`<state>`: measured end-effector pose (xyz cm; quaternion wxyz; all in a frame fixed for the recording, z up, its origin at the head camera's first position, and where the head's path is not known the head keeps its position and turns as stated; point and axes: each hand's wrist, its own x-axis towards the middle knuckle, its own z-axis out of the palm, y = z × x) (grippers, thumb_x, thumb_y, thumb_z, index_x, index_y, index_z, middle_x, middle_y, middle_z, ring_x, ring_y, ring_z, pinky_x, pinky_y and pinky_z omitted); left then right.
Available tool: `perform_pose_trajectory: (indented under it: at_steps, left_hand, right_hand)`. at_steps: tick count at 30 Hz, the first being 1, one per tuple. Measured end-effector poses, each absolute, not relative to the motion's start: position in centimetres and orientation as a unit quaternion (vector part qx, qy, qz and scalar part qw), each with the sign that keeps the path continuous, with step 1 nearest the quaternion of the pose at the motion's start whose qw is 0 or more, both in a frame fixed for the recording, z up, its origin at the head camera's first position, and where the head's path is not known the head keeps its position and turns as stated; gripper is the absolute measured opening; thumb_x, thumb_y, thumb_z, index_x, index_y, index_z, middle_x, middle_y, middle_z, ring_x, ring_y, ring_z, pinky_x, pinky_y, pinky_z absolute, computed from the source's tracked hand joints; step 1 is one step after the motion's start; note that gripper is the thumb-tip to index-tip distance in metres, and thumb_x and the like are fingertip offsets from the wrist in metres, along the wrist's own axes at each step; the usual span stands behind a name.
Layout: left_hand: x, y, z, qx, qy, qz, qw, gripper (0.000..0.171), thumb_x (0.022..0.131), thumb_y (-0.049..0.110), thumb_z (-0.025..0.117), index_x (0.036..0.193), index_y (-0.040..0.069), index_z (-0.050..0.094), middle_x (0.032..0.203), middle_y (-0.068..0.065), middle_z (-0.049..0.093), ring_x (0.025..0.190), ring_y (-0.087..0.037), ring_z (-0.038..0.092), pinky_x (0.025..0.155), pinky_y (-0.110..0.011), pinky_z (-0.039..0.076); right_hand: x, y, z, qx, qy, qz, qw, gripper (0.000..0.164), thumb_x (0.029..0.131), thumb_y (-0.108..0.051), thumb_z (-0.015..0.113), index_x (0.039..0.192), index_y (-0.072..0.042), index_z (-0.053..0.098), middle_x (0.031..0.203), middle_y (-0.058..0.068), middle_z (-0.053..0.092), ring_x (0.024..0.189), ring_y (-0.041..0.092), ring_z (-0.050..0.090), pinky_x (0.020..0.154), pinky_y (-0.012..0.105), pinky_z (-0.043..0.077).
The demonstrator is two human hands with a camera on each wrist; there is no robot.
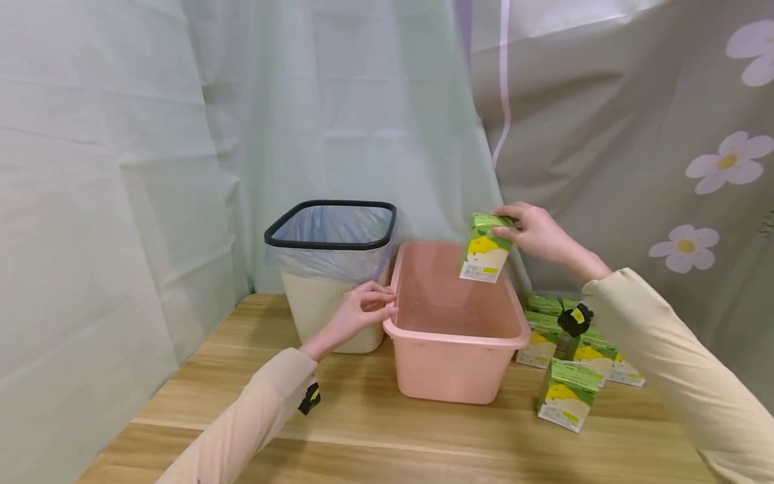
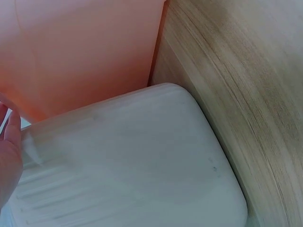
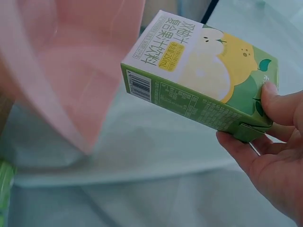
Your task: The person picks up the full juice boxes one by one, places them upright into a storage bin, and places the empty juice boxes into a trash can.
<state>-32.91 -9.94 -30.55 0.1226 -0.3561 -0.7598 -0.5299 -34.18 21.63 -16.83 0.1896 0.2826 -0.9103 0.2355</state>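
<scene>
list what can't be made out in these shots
- Inside of the lined bin: head view, its rim and bag hide the bottom.
- Left hand at the pink tub rim: head view, fingertips curl out of sight; left wrist view cuts the hand at the edge.
- Carton top: right wrist view, the right hand grip covers it.
- Cartons on the table: head view, the sleeve hides some, so no count.

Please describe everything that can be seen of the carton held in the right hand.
The carton is a small rectangular drink box, green with a yellow fruit picture, a white lower band with print and a barcode on one side. It looks like coated cardboard and appears closed. The right hand pinches it by its top end, so it hangs tilted above the pink bin, near the far right corner. Nothing else touches it.
</scene>
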Motion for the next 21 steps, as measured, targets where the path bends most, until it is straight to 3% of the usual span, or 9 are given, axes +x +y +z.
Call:
perform_pose_trajectory:
  at_steps: [16,21]
  left_hand:
    - [-32.8,-9.5,-30.3,-0.365,-0.759,-0.525,0.119,0.024,0.079,0.001,0.068,0.098,-0.013,0.063,0.103,-0.025,0.054,0.102,-0.035,0.051,0.087,-0.044,0.039]
    - [-34.0,-9.8,-31.5,-0.368,-0.758,-0.522,0.13,0.025,0.08,0.008,0.07,0.098,-0.008,0.066,0.101,-0.015,0.057,0.101,-0.026,0.053,0.087,-0.038,0.041]
  right_hand:
    - [-38.0,17.5,-20.6,0.281,-0.904,0.287,0.146,0.031,0.087,-0.004,0.059,0.114,0.011,0.055,0.102,0.022,0.056,0.085,0.029,0.048,0.076,0.04,0.039]
    - [-38.9,16.8,-21.7,0.281,-0.904,0.297,0.123,0.032,0.087,-0.005,0.06,0.114,0.011,0.055,0.104,0.022,0.057,0.085,0.028,0.05,0.075,0.038,0.04]
